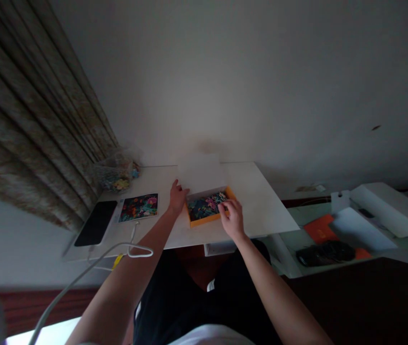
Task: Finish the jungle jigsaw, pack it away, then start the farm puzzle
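A shallow yellow box (207,221) lies on the white table in front of me. It holds a dark layer with a bright flower pattern (204,203); whether this is one sheet or many pieces, I cannot tell. Its pale lid or flap (201,171) stands up behind it. My left hand (178,197) is at the box's back left corner, fingers apart, with the thumb side by the rim. Over the right edge of the box is my right hand (231,218), its fingers curled in toward the contents. Anything between those fingers is hidden.
A flower-patterned card (138,207) lies left of the box. Beyond it are a black phone (96,223) and a clear bag of small colourful things (114,178). A white cable (92,263) loops above my left forearm. On the right, a glass surface bears an opened white box (360,229).
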Demonstrator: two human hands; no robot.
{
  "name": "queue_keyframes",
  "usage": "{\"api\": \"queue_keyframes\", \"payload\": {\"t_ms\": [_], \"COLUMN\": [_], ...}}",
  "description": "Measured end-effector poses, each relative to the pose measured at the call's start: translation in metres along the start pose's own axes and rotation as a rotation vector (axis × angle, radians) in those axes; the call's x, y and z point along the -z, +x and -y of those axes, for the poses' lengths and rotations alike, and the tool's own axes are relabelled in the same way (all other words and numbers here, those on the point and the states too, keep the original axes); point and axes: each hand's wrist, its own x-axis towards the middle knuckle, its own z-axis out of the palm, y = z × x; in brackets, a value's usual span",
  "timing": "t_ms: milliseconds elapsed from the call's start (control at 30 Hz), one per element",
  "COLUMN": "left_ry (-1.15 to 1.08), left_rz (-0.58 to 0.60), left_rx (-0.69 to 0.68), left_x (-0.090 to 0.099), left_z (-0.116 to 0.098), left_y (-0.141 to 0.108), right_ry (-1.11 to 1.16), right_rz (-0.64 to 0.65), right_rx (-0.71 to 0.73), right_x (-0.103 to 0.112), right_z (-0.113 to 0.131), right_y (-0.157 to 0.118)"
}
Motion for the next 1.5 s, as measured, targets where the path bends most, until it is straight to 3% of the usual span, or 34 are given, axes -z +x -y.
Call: {"api": "queue_keyframes", "payload": {"t_ms": [133, 233, 333, 533, 733, 967, 1300, 1400, 1500], "left_ry": [-0.004, 0.101, 0.239, 0.558, 0.790, 0.823, 0.758, 0.734, 0.737], "left_rz": [0.079, 0.201, 0.417, 0.643, 0.740, 0.626, 0.564, 0.567, 0.592], "left_rx": [-0.234, -0.394, -0.531, -0.750, -0.783, -0.769, -0.756, -0.776, -0.780], "left_x": [0.012, 0.028, 0.047, 0.074, 0.085, 0.077, 0.064, 0.059, 0.055], "left_z": [-0.004, -0.002, 0.009, 0.031, 0.035, 0.042, 0.057, 0.062, 0.067], "left_y": [-0.015, -0.040, -0.064, -0.084, -0.094, -0.097, -0.082, -0.075, -0.069], "right_ry": [0.139, 0.374, 0.543, 0.721, 0.675, 0.435, 0.053, -0.161, -0.312], "right_rz": [-0.195, -0.164, -0.117, -0.029, 0.162, 0.249, 0.145, 0.088, 0.154], "right_rx": [-0.296, -0.539, -0.611, -0.564, -0.564, -0.401, -0.148, -0.077, 0.044], "right_x": [0.020, 0.022, 0.019, 0.026, 0.034, 0.025, 0.017, 0.022, 0.018], "right_z": [-0.048, -0.075, -0.088, -0.087, -0.088, -0.087, -0.079, -0.065, -0.037], "right_y": [0.007, 0.002, -0.007, -0.014, -0.011, -0.017, -0.025, -0.024, -0.023]}}
